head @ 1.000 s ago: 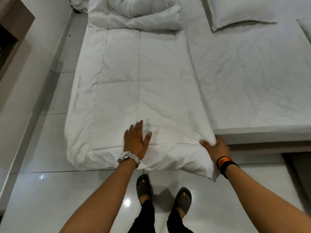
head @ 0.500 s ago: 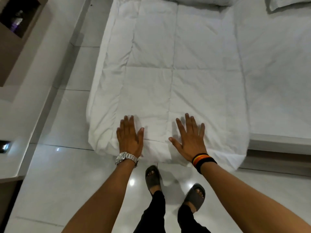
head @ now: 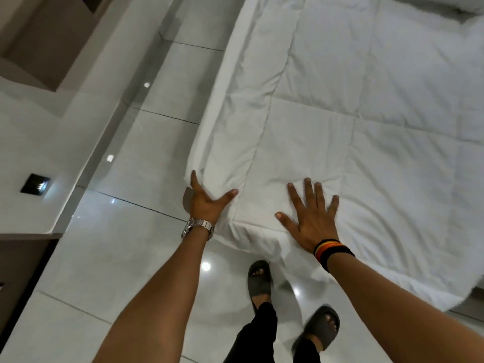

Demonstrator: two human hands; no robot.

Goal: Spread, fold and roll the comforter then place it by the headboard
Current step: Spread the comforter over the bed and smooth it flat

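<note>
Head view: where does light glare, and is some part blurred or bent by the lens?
Head view: bright round glare spots on the glossy floor, one beside a sandal; the comforter is smeared at its lower right edge; the tile lines run slanted under the wide, tilted lens; left hand and right hand look fairly sharp.

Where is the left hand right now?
In the head view, lower centre-left: the left hand rests on the near left corner of the comforter, left of the right hand.

arms bare | left wrist: silver watch | right wrist: black-orange-yellow bands | black trousers | 2 grey slides
</note>
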